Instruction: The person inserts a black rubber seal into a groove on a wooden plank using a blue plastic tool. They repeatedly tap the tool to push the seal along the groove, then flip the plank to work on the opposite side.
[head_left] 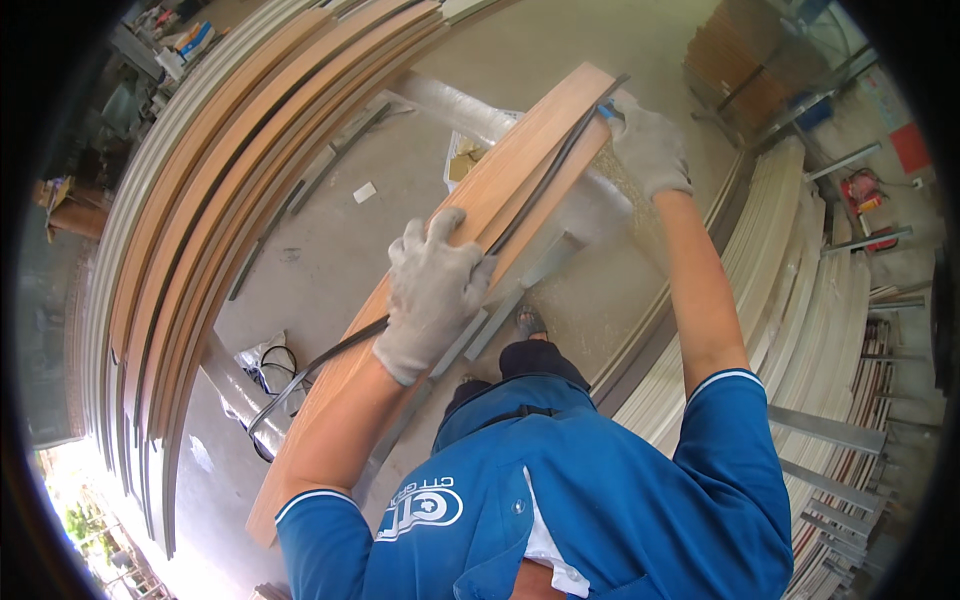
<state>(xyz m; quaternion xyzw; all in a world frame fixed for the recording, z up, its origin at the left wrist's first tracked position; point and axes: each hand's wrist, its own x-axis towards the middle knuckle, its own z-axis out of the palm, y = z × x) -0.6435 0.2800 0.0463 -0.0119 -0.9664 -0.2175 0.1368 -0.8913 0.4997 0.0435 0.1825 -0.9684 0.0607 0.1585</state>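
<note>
A long wood-grain plank point(535, 125) slants across the middle, from the upper right to the lower left. Along it runs a thin black flexible strip point(545, 180), whose loose lower part trails off the plank's left side. My left hand point(430, 290), in a grey glove, grips the plank across its width, fingers at the left edge, with the strip passing beneath the palm. At the far end, my gloved right hand point(648, 145) is closed around a small blue-handled tool point(610, 112) beside the strip's tip. Its working end is too small to make out.
Long wood-grain and pale profiles point(215, 180) are stacked at left. More white profiles point(760, 290) lie on metal rack arms at right. Beneath the plank are a plastic-wrapped roll point(450, 105) and metal bars point(540, 265). Black cable point(280, 360) lies lower left.
</note>
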